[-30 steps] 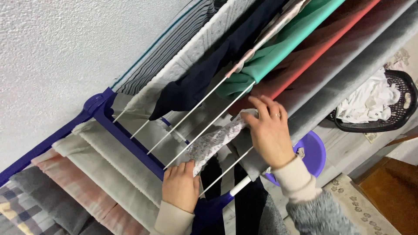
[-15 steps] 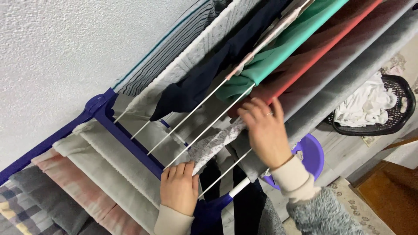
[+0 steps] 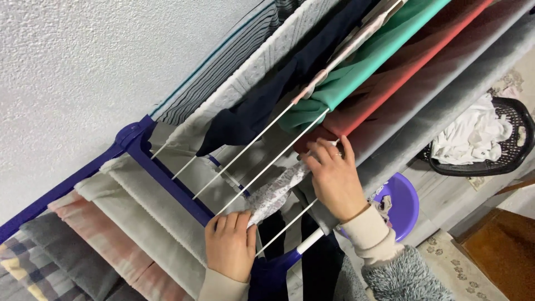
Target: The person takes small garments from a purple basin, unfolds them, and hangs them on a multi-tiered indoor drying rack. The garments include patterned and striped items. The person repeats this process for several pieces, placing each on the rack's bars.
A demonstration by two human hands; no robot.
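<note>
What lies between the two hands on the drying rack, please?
In the head view, the patterned white cloth stretches along a white rail between the left hand and the right hand; both grip it.

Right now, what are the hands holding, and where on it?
Both grip a small patterned white cloth stretched along a drying rack rod: left hand at its lower end, right hand at its upper end.

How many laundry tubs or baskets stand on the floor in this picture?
2. A black basket holding white laundry stands at the right edge; a purple tub sits below the rack, just beyond the right hand. Hanging clothes may hide others.
</note>
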